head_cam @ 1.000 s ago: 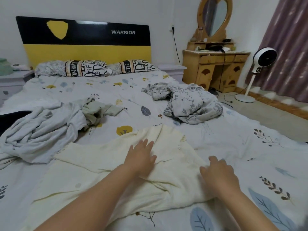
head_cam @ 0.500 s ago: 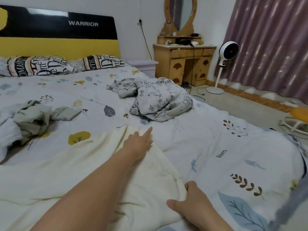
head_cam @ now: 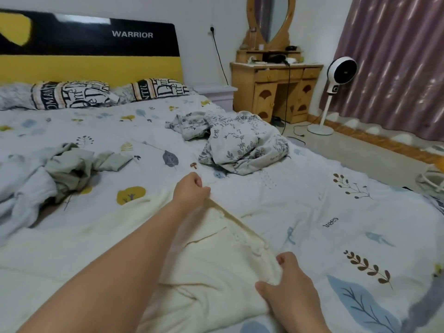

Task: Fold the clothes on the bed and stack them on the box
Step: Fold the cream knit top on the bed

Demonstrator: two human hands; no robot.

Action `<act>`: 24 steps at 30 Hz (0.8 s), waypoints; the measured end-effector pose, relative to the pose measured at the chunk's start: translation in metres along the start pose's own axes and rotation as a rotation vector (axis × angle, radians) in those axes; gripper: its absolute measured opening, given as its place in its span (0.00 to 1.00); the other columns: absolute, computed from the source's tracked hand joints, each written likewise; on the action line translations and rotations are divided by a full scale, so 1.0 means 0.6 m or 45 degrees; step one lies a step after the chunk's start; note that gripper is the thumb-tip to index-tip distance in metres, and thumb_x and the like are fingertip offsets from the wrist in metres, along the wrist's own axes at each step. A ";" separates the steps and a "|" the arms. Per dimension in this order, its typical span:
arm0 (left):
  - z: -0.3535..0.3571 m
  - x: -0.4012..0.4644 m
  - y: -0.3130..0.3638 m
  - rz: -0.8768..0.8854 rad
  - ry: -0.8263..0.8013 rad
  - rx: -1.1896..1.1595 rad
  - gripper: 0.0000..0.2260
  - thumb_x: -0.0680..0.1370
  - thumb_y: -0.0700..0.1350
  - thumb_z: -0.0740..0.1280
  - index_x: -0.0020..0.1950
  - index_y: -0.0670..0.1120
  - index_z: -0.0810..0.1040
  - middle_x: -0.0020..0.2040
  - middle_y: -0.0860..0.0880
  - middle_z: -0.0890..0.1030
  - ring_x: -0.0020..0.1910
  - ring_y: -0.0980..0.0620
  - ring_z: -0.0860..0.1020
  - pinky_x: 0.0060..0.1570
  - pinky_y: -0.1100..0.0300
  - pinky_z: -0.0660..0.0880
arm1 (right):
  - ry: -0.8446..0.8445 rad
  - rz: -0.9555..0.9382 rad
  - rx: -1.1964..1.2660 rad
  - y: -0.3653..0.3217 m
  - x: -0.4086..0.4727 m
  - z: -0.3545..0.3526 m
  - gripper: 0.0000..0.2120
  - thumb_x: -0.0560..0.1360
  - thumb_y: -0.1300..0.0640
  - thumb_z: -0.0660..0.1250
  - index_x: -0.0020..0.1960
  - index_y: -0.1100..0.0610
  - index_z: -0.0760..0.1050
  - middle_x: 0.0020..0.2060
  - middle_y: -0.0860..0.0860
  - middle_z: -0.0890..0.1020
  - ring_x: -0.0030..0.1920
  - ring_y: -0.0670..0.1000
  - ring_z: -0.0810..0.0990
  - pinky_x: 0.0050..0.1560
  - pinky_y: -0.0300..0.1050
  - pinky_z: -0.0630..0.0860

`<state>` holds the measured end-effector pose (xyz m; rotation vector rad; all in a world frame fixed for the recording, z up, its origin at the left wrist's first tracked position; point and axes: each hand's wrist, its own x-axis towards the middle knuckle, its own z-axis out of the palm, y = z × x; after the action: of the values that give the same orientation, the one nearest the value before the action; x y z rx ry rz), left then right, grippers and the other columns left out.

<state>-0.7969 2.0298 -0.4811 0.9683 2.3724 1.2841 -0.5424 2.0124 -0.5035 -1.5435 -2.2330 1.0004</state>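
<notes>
From the head view, the one camera there is, the cream garment [head_cam: 204, 267] lies spread across the near part of the bed [head_cam: 312, 212], and both hands have hold of its right-hand edge. The left hand [head_cam: 192, 191] is curled tight on the far corner, fabric pinched between thumb and fingers. The right hand [head_cam: 288, 282] grips the near end of the same edge, fingers bunched into the cloth, though how much fabric it really has I can't quite tell from this angle.

The trouble I'd watch for: that edge runs taut between the two grips while the rest of the garment lies slack and rumpled, so folding it over could drag creases along and leave a lopsided fold. If the far pinch is shallow, the corner could slip free partway.

Further off, the floral garment [head_cam: 242, 143] and the grey and green heap [head_cam: 48, 176] are still crumpled on the bed, well apart from the hands. No box is in sight, so the stack spot is unknown.
</notes>
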 end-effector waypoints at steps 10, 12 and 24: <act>-0.189 -0.031 -0.013 -0.112 -0.063 -0.406 0.11 0.75 0.27 0.59 0.44 0.44 0.71 0.48 0.41 0.72 0.40 0.45 0.76 0.32 0.59 0.80 | 0.192 -0.567 -0.203 -0.140 -0.106 0.010 0.19 0.76 0.54 0.59 0.61 0.38 0.56 0.56 0.40 0.71 0.58 0.43 0.73 0.43 0.34 0.60; -0.226 -0.044 -0.029 -0.129 -0.093 -0.371 0.10 0.75 0.28 0.60 0.49 0.41 0.72 0.48 0.42 0.72 0.37 0.49 0.76 0.27 0.64 0.78 | 0.199 -0.703 -0.234 -0.160 -0.124 0.037 0.25 0.72 0.55 0.64 0.63 0.40 0.57 0.56 0.40 0.73 0.56 0.42 0.75 0.43 0.34 0.61; -0.406 -0.089 -0.150 -0.188 0.049 -0.116 0.11 0.76 0.29 0.62 0.55 0.41 0.76 0.44 0.51 0.71 0.35 0.53 0.74 0.27 0.70 0.75 | 0.355 -1.151 -0.140 -0.280 -0.233 0.250 0.10 0.58 0.62 0.67 0.35 0.47 0.77 0.21 0.46 0.69 0.18 0.48 0.67 0.19 0.35 0.53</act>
<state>-0.9231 1.8049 -0.4206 0.7344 2.3421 1.3519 -0.6904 1.7940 -0.4789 -0.4954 -2.3823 0.3638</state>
